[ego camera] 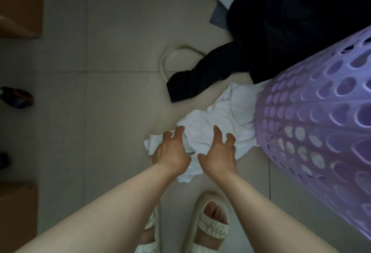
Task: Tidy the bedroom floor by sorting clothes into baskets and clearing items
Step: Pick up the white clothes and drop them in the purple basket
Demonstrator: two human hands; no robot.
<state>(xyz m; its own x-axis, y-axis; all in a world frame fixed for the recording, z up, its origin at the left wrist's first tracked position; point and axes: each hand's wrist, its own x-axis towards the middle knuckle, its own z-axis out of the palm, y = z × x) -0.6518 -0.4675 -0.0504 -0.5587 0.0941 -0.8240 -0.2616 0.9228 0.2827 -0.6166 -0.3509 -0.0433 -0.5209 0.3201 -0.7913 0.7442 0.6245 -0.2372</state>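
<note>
A crumpled white garment (216, 120) lies on the tiled floor against the foot of a purple perforated laundry basket (321, 124) on the right. My left hand (172, 150) hovers over the garment's near left corner, fingers spread and curled. My right hand (219, 152) is over its near middle, fingers apart too; neither hand has cloth gathered in it. A black garment (261, 48) sprawls beyond the white one, one sleeve reaching left. Grey-blue clothing (222, 10) lies under it at the top.
A cream cord or strap (166, 60) loops on the floor left of the black sleeve. A dark shoe (18, 97) sits at the left edge. Brown cardboard boxes (20, 4) stand at upper and lower left. My feet in white sandals (208, 224) are below.
</note>
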